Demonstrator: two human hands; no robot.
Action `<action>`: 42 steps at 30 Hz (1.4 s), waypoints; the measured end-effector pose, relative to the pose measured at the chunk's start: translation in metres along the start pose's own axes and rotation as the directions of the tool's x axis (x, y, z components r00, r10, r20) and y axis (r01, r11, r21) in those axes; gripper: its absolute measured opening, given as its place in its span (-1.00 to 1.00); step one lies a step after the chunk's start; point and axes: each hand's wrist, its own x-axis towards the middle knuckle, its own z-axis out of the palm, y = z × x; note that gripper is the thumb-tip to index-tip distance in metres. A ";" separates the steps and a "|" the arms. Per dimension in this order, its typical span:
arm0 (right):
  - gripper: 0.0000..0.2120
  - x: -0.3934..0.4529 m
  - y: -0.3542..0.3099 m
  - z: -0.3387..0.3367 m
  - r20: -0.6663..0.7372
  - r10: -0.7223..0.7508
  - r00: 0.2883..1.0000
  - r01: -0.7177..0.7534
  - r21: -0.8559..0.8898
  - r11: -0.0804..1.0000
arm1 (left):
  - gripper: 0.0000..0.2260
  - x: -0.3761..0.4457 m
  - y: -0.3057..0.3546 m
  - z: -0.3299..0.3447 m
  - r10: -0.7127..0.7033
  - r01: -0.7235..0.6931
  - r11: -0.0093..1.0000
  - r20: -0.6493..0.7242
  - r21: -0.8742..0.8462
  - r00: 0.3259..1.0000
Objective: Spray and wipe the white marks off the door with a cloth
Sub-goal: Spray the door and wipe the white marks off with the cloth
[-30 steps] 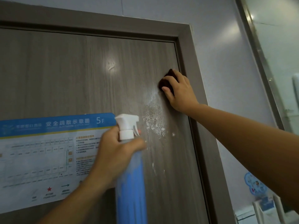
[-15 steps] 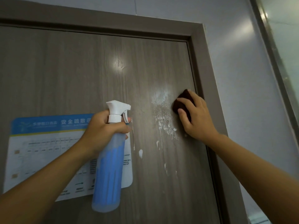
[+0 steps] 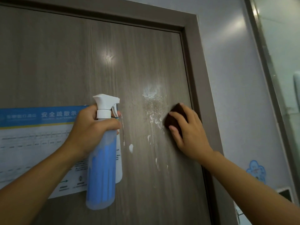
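A grey-brown wood-grain door (image 3: 138, 51) fills the view. White marks (image 3: 153, 109) smear its right half, with drips (image 3: 131, 148) running lower down. My left hand (image 3: 90, 132) grips the neck of a clear spray bottle (image 3: 102, 172) with blue liquid and a white trigger head, its nozzle pointing right at the marks. My right hand (image 3: 188, 133) presses a dark brown cloth (image 3: 174, 116) flat against the door, just right of the marks and close to the door frame (image 3: 199, 88).
A blue and white evacuation plan poster (image 3: 32, 143) is stuck on the door's left half, partly behind the bottle. Right of the frame are a pale wall (image 3: 230, 78), a blue flower sticker (image 3: 256, 171) and a glass panel (image 3: 279, 46).
My right hand has slid the cloth down the door's right edge to beside the marks. The left hand with the bottle has risen and shifted left relative to the marks.
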 end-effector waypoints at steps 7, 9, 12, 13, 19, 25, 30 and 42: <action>-0.62 0.051 -0.004 0.006 -0.122 0.198 0.973 -0.193 0.051 0.980 | -0.70 -0.001 0.001 0.003 0.022 -0.021 1.000 -0.015 0.022 1.000; -0.62 0.031 -0.011 0.007 -0.123 0.162 0.979 -0.156 0.059 0.986 | -0.65 -0.001 0.001 0.002 0.026 -0.026 1.000 -0.010 0.016 1.000; -0.62 -0.018 -0.015 0.007 -0.067 0.023 0.997 -0.019 0.059 0.998 | -0.69 -0.002 0.001 0.001 0.029 -0.028 0.999 -0.017 0.021 0.999; -0.62 -0.033 -0.015 0.008 -0.045 -0.024 0.999 0.026 0.045 0.999 | -0.71 -0.002 0.000 0.001 0.028 -0.027 0.999 -0.019 0.022 0.999; -0.61 -0.011 -0.005 0.005 -0.047 -0.017 0.999 0.017 0.001 1.000 | -0.69 -0.002 0.001 0.002 0.030 -0.030 0.999 -0.018 0.037 0.999; -0.64 0.102 0.010 0.003 -0.168 0.139 0.976 -0.136 0.028 0.990 | -0.49 -0.002 0.001 0.002 0.048 -0.047 0.997 -0.015 0.068 0.999; -0.65 0.090 0.009 0.004 -0.177 0.106 0.978 -0.095 0.071 0.993 | -0.50 -0.002 -0.001 0.000 0.054 -0.053 0.995 -0.009 0.081 0.999; -0.59 -0.029 -0.015 0.011 -0.033 0.112 0.993 -0.108 0.096 0.990 | -0.56 0.001 -0.008 0.000 0.059 -0.057 0.997 -0.018 0.060 0.998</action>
